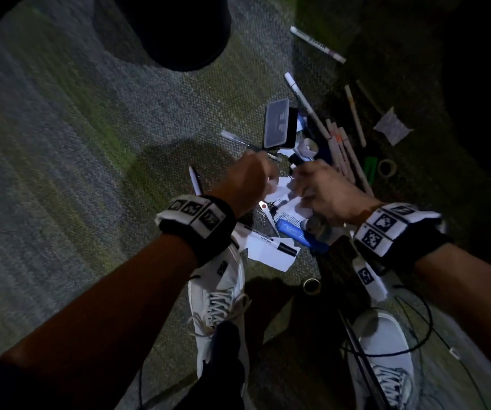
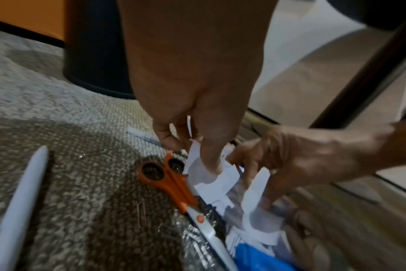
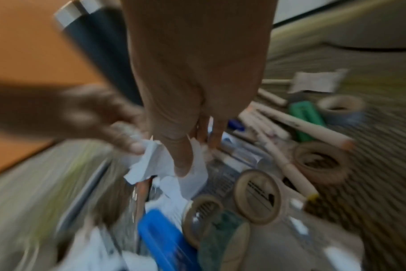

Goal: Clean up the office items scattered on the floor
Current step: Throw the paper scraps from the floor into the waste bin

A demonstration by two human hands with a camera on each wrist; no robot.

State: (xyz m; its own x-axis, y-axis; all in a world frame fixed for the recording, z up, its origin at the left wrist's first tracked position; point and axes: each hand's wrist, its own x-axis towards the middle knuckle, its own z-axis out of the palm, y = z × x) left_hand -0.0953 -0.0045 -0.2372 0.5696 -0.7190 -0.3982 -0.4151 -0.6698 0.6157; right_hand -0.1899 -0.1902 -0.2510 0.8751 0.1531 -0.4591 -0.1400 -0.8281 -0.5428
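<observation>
**Two hands on torn paper, blades just beside**

Both the left hand [image 2: 197, 117] and right hand [image 2: 297, 161] pinch white paper scraps [image 2: 211, 176] lying against the orange scissors [image 2: 174, 185] on the carpet [image 1: 90, 173]. Flimsy pieces could tear or slip free, and fingers digging beside the scissors risk catching the blades or dragging them along.

Bare carpet [image 1: 75, 149] left lies open — markers [image 1: 343, 152], tape rolls [image 3: 257, 196] crowd right.
</observation>
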